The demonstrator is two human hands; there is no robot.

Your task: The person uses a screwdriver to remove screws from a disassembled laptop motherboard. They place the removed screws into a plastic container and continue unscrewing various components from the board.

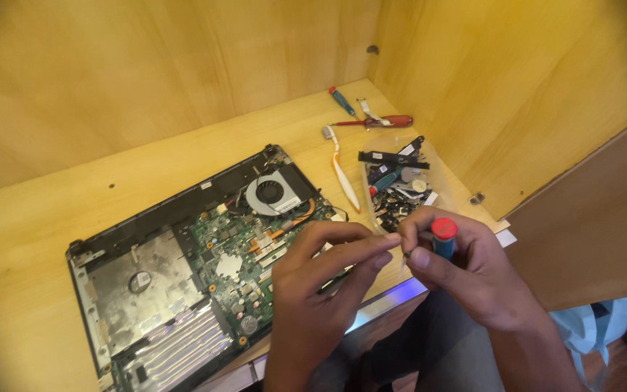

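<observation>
An opened laptop base (183,268) lies on the wooden desk (52,210), its green circuit board, round fan (271,192) and silver plate exposed. My right hand (466,268) grips a small screwdriver with a blue handle and red cap (443,236), held upright above the desk's front edge. My left hand (321,279) meets it from the left, fingertips pinched at the screwdriver's tip, where a tiny dark part sits; what it is cannot be made out.
A clear bag of loose dark parts (397,181) lies right of the laptop. A white toothbrush (341,167), a red-handled screwdriver (382,122) and a small blue one (342,101) lie behind it. Wooden walls enclose the desk at back and right.
</observation>
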